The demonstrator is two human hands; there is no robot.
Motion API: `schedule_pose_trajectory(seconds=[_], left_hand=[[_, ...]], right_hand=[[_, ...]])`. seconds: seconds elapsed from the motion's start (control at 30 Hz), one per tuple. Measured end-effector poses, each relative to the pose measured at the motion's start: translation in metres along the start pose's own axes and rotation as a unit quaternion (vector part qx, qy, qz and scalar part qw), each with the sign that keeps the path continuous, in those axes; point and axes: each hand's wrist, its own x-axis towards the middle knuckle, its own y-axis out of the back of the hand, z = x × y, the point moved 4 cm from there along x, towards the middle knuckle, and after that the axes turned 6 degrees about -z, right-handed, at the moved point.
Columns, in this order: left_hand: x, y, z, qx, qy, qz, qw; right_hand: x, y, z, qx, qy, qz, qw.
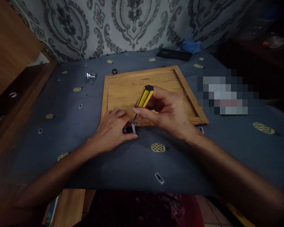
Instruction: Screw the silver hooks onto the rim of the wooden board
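Blue-grey dotted cloth (132,164) covers bench. Left hand (113,129) curled shut, pinning small metal fitting (133,127) at near edge of framed wooden panel (130,85). Right hand (165,115) wrapped round yellow-black screwdriver (145,96), tip on fitting. Judged mid-work on fitting; screw state not discernible. Loose metal hardware (91,76) far left, untouched.

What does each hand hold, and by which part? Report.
Right hand grips the screwdriver by its yellow handle; left hand pins a small metal piece.

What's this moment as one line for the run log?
right hand: grips screwdriver, tip down on small metal part | left hand: holds that part at near edge of wooden board | surface: blue cloth
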Motion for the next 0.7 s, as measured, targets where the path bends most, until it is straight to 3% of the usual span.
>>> schedule_pose_trajectory(seconds=[0.13,0.7], left_hand=[[0.0,0.001,0.001,0.0,0.001,-0.007,1.0],[0.001,0.002,0.0,-0.004,0.005,-0.012,1.0]], right_hand=[[0.0,0.001,-0.004,0.007,-0.02,-0.024,0.999],[0.0,0.002,-0.012,-0.087,0.044,-0.034,0.995]])
